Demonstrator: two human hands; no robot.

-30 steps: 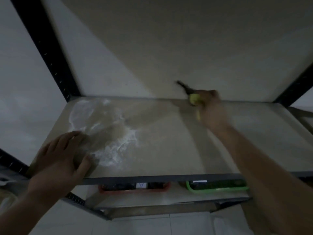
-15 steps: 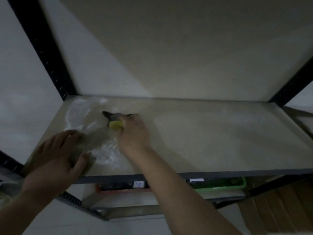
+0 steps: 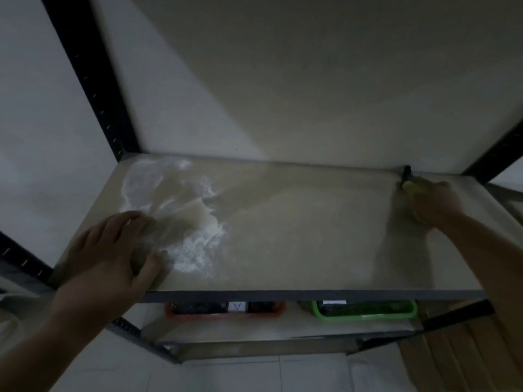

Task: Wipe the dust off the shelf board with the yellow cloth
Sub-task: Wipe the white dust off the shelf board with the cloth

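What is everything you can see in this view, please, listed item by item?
shelf board: one, beige, fills the middle of the view
dust: one patch, white, on the board's left part
yellow cloth: one, yellow, at the board's back right corner, with a dark tip beyond it that I cannot identify
uprights: two, black, at the board's back corners
red tray: one, red, on the lower shelf, left
green tray: one, green, on the lower shelf, right
left hand: one, rests on the board's front left, beside the dust
right hand: one, grips the yellow cloth
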